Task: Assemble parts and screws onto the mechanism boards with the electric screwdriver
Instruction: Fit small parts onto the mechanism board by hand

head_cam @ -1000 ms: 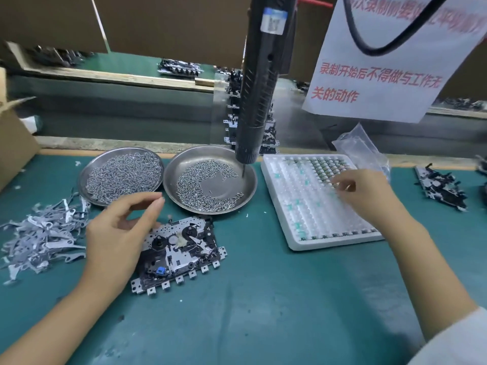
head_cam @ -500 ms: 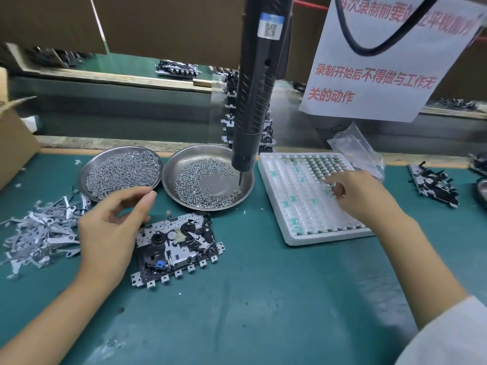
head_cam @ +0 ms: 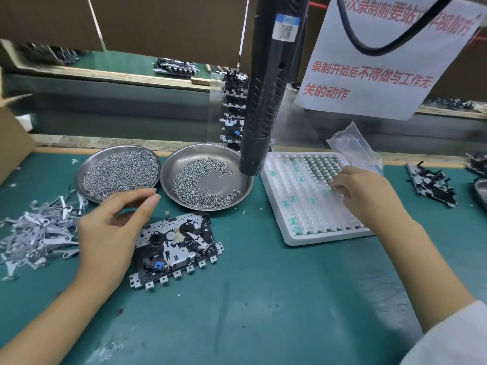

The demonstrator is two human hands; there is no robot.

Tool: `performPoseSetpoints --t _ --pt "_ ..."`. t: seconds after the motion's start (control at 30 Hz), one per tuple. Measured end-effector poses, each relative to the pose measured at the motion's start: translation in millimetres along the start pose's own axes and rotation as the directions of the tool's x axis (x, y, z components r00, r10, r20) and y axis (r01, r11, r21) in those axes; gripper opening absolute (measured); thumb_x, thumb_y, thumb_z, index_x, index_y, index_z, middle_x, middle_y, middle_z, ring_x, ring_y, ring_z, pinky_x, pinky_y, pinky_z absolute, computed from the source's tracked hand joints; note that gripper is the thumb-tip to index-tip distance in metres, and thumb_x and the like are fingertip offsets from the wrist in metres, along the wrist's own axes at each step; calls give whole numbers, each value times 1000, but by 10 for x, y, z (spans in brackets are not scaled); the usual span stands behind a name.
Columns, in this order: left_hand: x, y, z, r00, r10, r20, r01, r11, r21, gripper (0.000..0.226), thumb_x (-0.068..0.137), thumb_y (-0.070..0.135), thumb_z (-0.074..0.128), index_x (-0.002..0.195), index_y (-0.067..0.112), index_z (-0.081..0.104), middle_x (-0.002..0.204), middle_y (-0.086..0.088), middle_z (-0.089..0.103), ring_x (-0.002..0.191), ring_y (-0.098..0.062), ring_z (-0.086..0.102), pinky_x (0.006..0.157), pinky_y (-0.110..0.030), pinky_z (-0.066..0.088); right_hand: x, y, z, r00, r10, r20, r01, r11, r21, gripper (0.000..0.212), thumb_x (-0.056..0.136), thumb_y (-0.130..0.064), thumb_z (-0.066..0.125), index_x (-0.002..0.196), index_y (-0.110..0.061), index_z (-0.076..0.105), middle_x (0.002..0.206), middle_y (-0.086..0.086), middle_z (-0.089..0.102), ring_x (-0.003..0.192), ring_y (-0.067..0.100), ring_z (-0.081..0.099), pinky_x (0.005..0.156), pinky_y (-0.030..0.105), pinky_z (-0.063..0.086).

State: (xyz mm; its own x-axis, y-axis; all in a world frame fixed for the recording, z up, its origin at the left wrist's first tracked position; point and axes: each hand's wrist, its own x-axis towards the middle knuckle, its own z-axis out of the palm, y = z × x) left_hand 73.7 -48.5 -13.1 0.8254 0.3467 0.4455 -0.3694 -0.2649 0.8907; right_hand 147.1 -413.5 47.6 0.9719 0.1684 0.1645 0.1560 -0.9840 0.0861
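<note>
A metal mechanism board [head_cam: 176, 248] with black parts and a blue piece lies on the green mat, tilted. My left hand [head_cam: 110, 230] hovers at its left edge, thumb and fingers spread in a loose arc, holding nothing I can see. My right hand [head_cam: 369, 196] reaches into the white compartment tray [head_cam: 311, 206], fingertips curled down on the small dark parts in its far rows; whether a part is pinched is hidden. The black electric screwdriver [head_cam: 266, 96] hangs untouched above the right screw dish [head_cam: 205, 175].
A second steel dish [head_cam: 118, 171] full of screws stands at the left. Grey metal levers [head_cam: 37, 230] lie piled far left. A clear plastic bag [head_cam: 355, 146] sits behind the tray. More boards [head_cam: 432, 184] lie at the right edge. A cardboard box [head_cam: 13, 138] stands far left.
My right hand has stayed picking in the tray's far rows. My left hand holds its pose beside the board. The view has shifted slightly.
</note>
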Motion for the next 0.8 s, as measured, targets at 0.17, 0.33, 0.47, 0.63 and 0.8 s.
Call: performPoseSetpoints --t 0.17,0.33,0.47,0.63,0.8 --pt "-12 12 3 999 31 28 -31 999 25 18 77 32 69 90 44 72 91 19 70 81 -1 64 78 -14 51 -212 -456 -330 984 -142 105 60 825 563 23 77 4 68 73 -18 74 82 -5 61 69 9 60 66 24 50" --pt "-26 51 45 992 105 72 -111 990 91 22 78 22 68 94 35 66 93 28 67 84 8 61 79 -7 45 -368 -1215 -358 926 -327 190 -60 368 928 25 79 1 71 76 -23 74 84 -3 74 76 13 68 63 17 53" --pt "-38 77 48 983 135 122 -150 982 115 18 79 27 67 94 37 66 92 30 65 83 5 62 76 -13 48 -288 -1689 -135 943 -293 156 -122 131 984 23 80 2 71 90 -19 74 87 1 75 84 15 71 82 24 56" --pt "-60 85 49 970 146 193 -163 984 74 22 78 20 68 98 29 67 92 25 68 86 3 63 80 -12 46 -248 -1933 74 983 -107 152 -164 -113 980 28 74 5 74 89 -19 73 84 2 75 77 14 71 73 19 55" --pt "-85 104 68 965 59 256 -57 998 -15 25 77 14 70 98 27 69 85 3 71 73 -1 65 69 -7 48 -280 -1961 188 981 -117 152 -174 -209 962 21 75 -1 74 91 -15 76 88 3 75 82 13 71 73 18 52"
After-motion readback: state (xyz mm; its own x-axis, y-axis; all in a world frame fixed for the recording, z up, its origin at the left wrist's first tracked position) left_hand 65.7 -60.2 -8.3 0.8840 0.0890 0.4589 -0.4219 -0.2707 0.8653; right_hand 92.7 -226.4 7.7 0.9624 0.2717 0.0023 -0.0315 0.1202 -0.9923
